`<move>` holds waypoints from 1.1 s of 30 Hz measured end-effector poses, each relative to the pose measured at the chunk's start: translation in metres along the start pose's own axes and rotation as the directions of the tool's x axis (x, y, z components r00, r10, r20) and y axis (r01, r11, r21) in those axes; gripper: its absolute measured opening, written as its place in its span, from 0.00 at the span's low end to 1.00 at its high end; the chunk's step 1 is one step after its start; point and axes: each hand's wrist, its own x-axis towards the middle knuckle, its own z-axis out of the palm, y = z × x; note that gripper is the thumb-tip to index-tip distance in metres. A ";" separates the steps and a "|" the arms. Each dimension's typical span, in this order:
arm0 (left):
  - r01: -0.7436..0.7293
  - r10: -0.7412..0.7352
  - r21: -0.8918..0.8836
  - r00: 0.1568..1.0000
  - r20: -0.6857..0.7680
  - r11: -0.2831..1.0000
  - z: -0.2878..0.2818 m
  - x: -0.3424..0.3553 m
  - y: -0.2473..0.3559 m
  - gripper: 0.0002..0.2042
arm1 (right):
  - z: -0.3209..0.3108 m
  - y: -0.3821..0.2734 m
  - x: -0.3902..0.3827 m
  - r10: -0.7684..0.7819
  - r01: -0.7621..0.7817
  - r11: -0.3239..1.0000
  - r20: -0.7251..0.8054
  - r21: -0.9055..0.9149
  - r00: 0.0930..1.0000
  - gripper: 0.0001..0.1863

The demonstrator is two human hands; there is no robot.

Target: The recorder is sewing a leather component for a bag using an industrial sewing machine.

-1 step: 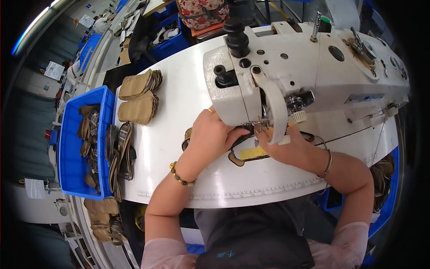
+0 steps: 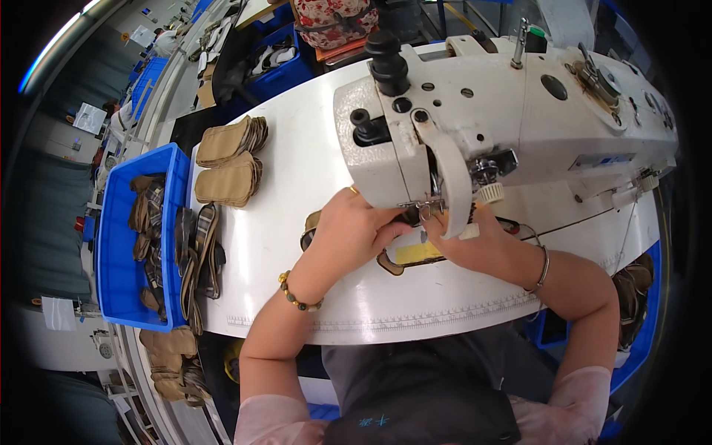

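Observation:
A white sewing machine stands over the white table, its presser foot above a tan fabric piece with dark edging and a yellow patch. My left hand lies left of the foot, thumb and forefinger closed on the piece's dark edge. On the other side, my right hand is bent over the piece with its fingers close to the foot. The machine's curved white arm partly covers those fingertips. Beneath my left hand, another tan and dark part pokes out; whether it belongs to the same piece I cannot tell.
Two stacks of tan fabric pieces lie at the table's left. Beside them, dark-edged strips hang over a blue bin with plaid and brown pieces. A printed ruler runs along the front edge. Another blue bin stands at the lower right.
My left thumb and forefinger have shifted slightly at the dark edge, and the forefinger now shows above the thumb. My right hand looks almost unmoved.

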 end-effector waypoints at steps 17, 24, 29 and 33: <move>-0.018 0.019 0.015 0.997 -0.074 1.000 0.020 0.004 -0.015 0.10 | -0.032 -0.029 0.001 -0.538 0.471 0.733 0.005 -0.490 0.843 0.13; 0.096 -0.109 -0.288 0.994 -0.029 0.953 0.012 0.005 -0.024 0.10 | -0.031 -0.037 -0.003 -0.696 0.428 0.283 0.123 -0.859 0.708 0.26; 0.088 -0.092 -0.370 0.996 0.007 0.925 0.011 0.004 -0.023 0.11 | -0.031 -0.031 0.000 -0.752 0.403 0.190 0.131 -0.895 0.646 0.27; 0.023 -0.019 -0.174 0.999 0.029 0.984 0.013 0.002 -0.025 0.12 | -0.032 -0.032 0.001 -0.683 0.479 0.329 0.146 -0.814 0.716 0.25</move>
